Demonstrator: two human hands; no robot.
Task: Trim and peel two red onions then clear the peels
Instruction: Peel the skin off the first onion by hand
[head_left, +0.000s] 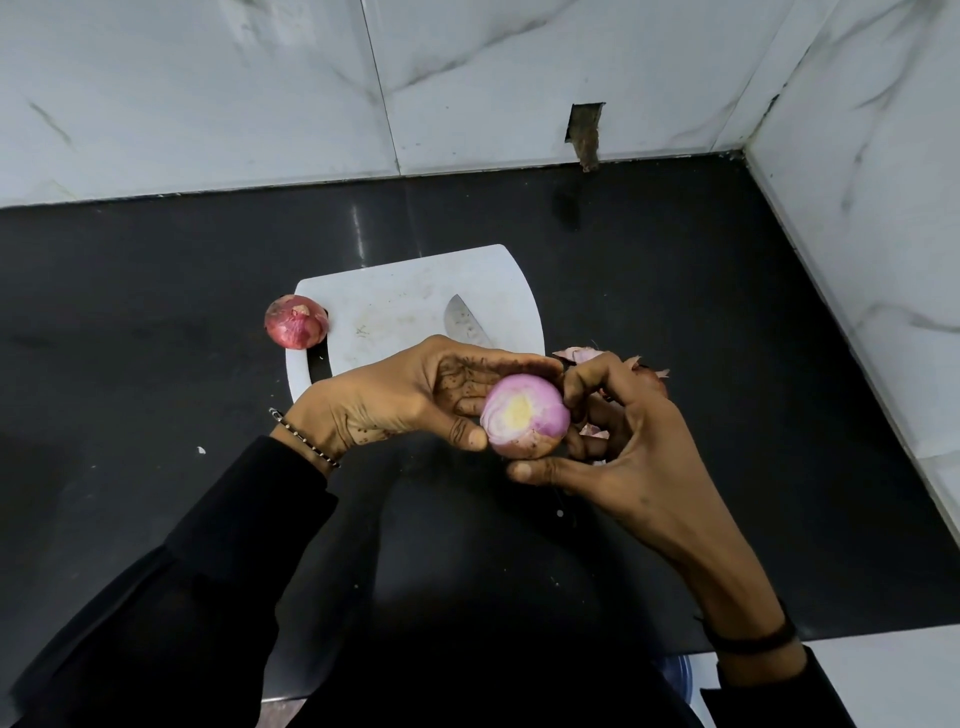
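A mostly peeled red onion (524, 415), pale pink with its cut end facing me, is held above the black counter. My left hand (410, 400) grips it from the left with thumb and fingers curled round it. My right hand (623, 447) pinches it from the right, thumb under it and fingers at its far side. A second onion (296, 321), still in its red skin, sits at the left edge of the white cutting board (395, 306). A knife blade (465, 325) lies on the board, its handle hidden behind my left hand.
Loose onion peels (613, 364) lie on the black counter (727, 338) just right of the board, partly hidden by my right hand. Marble-tiled walls close off the back and right side. A small white scrap (201, 450) lies at the left.
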